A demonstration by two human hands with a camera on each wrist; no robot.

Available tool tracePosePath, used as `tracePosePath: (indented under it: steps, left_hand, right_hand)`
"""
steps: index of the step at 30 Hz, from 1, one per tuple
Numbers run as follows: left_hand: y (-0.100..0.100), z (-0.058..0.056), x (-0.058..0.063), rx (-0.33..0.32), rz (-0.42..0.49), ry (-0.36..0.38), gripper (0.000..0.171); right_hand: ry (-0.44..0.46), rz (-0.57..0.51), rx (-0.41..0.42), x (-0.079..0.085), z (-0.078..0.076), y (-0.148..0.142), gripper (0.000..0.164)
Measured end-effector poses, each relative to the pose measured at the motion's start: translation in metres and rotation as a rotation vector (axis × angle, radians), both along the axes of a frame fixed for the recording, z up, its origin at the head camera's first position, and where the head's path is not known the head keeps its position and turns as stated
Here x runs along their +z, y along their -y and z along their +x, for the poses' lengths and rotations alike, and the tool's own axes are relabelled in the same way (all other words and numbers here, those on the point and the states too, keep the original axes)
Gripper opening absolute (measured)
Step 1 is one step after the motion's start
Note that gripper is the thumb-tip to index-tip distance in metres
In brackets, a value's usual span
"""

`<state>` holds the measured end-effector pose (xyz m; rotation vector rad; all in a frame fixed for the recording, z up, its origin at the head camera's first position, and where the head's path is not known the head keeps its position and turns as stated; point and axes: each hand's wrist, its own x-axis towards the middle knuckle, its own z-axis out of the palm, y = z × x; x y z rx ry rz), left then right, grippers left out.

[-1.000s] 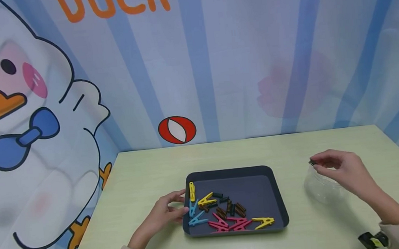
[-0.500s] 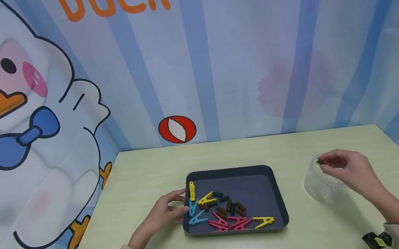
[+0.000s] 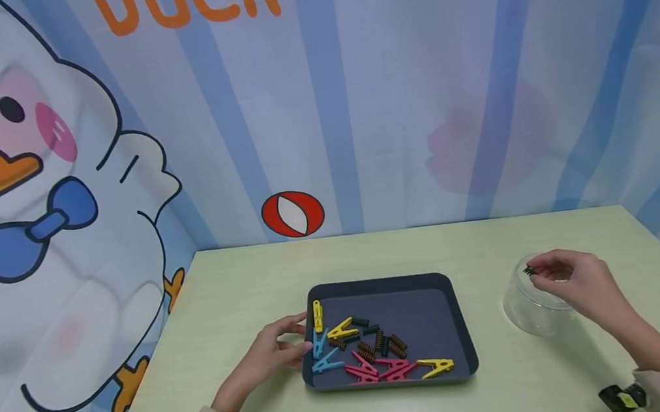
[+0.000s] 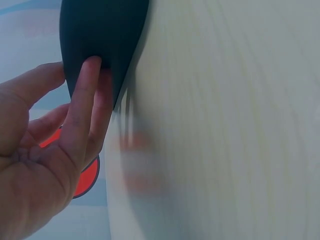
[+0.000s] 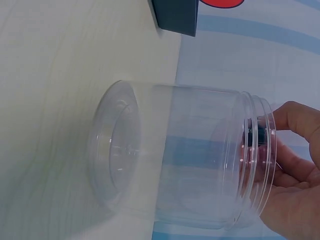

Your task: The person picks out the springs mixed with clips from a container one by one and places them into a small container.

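Note:
My right hand (image 3: 578, 279) pinches a small dark coil spring (image 3: 529, 270) at the mouth of a clear plastic jar (image 3: 530, 309). In the right wrist view, the spring (image 5: 256, 134) shows through the threaded rim of the upright jar (image 5: 200, 155), just inside the opening. My left hand (image 3: 268, 349) holds the left edge of a dark grey tray (image 3: 422, 312), with digits at the rim and against the outer wall (image 4: 105, 30). On the tray lie several dark green springs (image 3: 370, 329) and copper-brown springs (image 3: 398, 352).
Clothespins share the tray: yellow ones (image 3: 436, 367), blue ones (image 3: 326, 362) and pink ones (image 3: 397, 369), mostly along its left and front sides. The pale wooden table (image 3: 241, 272) meets a printed blue-striped backdrop (image 3: 379, 97) at its far edge.
My right hand has moved a little right with the spring, from the jar's left rim to over its mouth, then stayed there. The left hand and tray have not moved.

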<state>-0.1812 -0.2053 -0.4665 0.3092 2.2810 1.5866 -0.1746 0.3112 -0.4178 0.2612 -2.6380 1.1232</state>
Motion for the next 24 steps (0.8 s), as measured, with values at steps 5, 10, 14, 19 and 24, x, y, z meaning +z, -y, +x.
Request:
tracePosePath:
  steps: [5,10,14,19,24]
  left_hand:
    - [-0.0002,0.0002,0.0004,0.000,-0.001,-0.002,0.062]
    - [0.0003,0.0007,0.0013,-0.004,0.003,-0.005,0.062]
    - [0.0001,0.0011,0.0023,-0.006,0.009,-0.005,0.062]
    - [-0.0005,0.0015,0.0033,-0.007,0.014,-0.006,0.061]
    - [-0.0004,0.0016,0.0028,-0.010,0.016,-0.007,0.061]
  right_hand:
    - [0.000,0.002,-0.006,-0.0025,-0.0011,-0.0002,0.019]
    - [0.006,-0.007,-0.011,-0.0028,-0.0019,-0.0001,0.020]
    - [0.017,-0.010,-0.013,-0.0024,-0.0022,0.0001,0.021]
    - [0.021,-0.017,-0.014,-0.0025,-0.0024,-0.0001,0.021]
    - [-0.018,-0.029,-0.009,-0.0019,-0.0021,0.0001,0.020]
